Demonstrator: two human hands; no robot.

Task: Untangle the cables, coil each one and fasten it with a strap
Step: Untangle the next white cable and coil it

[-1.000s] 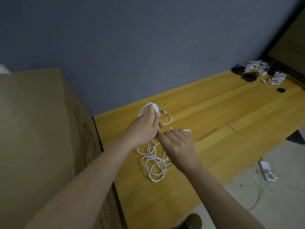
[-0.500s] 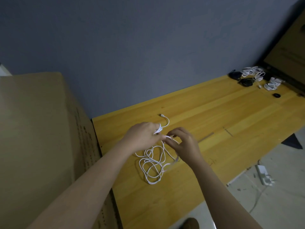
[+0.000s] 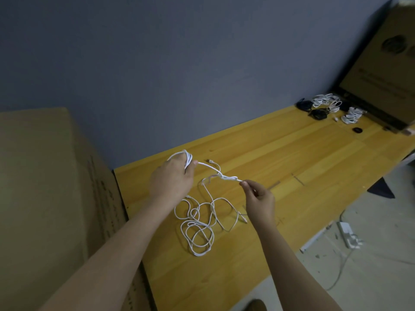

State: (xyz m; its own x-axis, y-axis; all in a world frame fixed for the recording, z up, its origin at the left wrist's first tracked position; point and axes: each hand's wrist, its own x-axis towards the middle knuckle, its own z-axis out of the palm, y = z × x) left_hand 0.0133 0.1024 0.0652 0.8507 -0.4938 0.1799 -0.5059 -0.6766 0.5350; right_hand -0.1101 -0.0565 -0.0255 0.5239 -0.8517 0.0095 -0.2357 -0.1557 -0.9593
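Left hand [image 3: 171,178] grips coiled white cable [image 3: 202,223]; right hand [image 3: 258,198] pinches its level strand.

left hand [image 3: 171,178] fingers curled, right hand [image 3: 259,198] pinching

A yellow wooden bench [image 3: 280,153] stood against a blue-grey wall [image 3: 179,63]. A large cardboard box [image 3: 45,187] flanked its left end, another printed cardboard box [image 3: 386,70] its far right. A white power strip [image 3: 349,235] lay on the floor [image 3: 370,265].
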